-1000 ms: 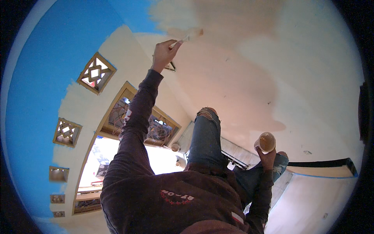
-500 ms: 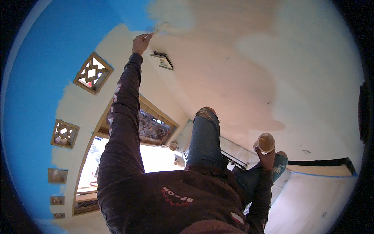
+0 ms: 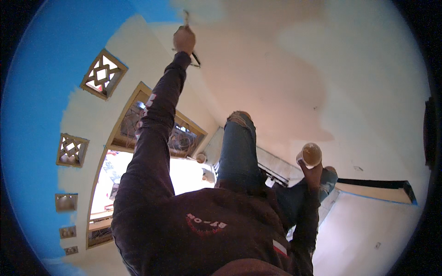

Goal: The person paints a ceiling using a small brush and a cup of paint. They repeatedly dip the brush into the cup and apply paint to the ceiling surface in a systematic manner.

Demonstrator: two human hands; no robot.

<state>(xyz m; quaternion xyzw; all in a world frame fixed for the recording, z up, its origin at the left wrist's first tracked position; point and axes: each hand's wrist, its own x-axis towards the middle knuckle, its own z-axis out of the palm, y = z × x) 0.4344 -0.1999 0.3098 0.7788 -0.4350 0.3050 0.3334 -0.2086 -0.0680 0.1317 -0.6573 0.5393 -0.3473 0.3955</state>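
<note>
My left hand [image 3: 184, 40] is stretched far up, its fingers closed round a paintbrush [image 3: 186, 18]. The brush points up at the wall, near where blue paint [image 3: 159, 10] meets cream paint [image 3: 221, 60]. Just behind that hand a dark-edged wall fitting [image 3: 196, 59] is partly covered. Lower on the right, my right hand [image 3: 313, 174] grips a whitish cup [image 3: 311, 155] from beneath. Light tan paint shows inside the cup, which is tilted toward my view.
Patterned vent openings [image 3: 104, 74] run down the left wall beside a framed doorway [image 3: 108, 184] with bright light beyond. My knee [image 3: 238, 138] in ripped jeans is raised in the middle. At the right a dark recess edge [image 3: 377, 184] borders a pale surface.
My left hand has moved up and to the right with the paintbrush, now partly covering the wall fitting. My right hand still holds the cup, slightly higher in view.
</note>
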